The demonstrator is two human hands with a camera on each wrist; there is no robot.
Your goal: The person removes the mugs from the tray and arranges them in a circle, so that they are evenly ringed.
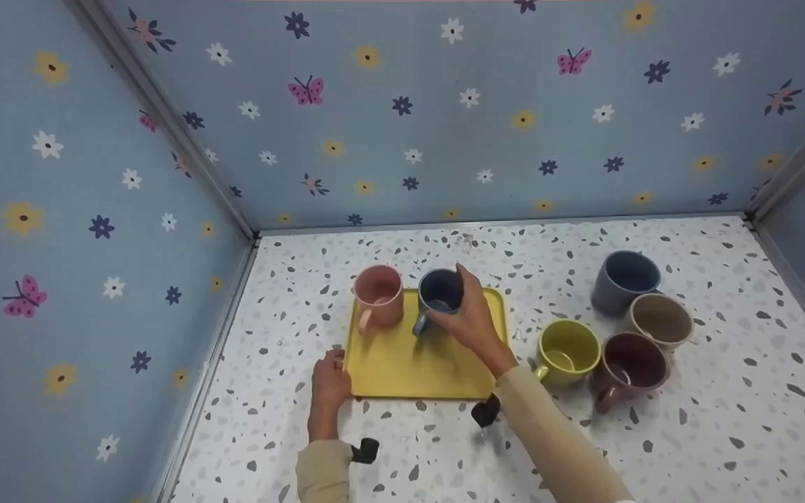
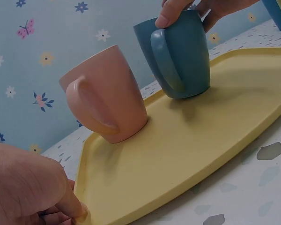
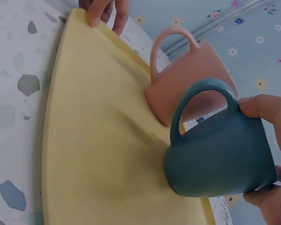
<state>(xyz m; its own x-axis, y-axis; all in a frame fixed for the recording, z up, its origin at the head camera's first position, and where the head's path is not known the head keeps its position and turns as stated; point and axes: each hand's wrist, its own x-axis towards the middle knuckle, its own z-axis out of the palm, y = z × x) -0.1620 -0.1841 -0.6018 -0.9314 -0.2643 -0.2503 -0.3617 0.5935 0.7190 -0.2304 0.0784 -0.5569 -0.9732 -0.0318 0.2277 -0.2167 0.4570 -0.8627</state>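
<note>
Blue mug sits at the yellow tray's far edge, base on the tray; right hand grips its rim from above, thumb and fingers curled round it. Just left of the grip, one pink mug, close but apart. Nearer than the grip, bare tray floor. Left hand holds the tray's near-left corner, fingertips pinching the rim. Right of the grip, off the tray on the speckled table, four mugs clustered: yellow-green mug, maroon mug, beige mug, grey-blue mug farthest. Six mugs, one tray.
</note>
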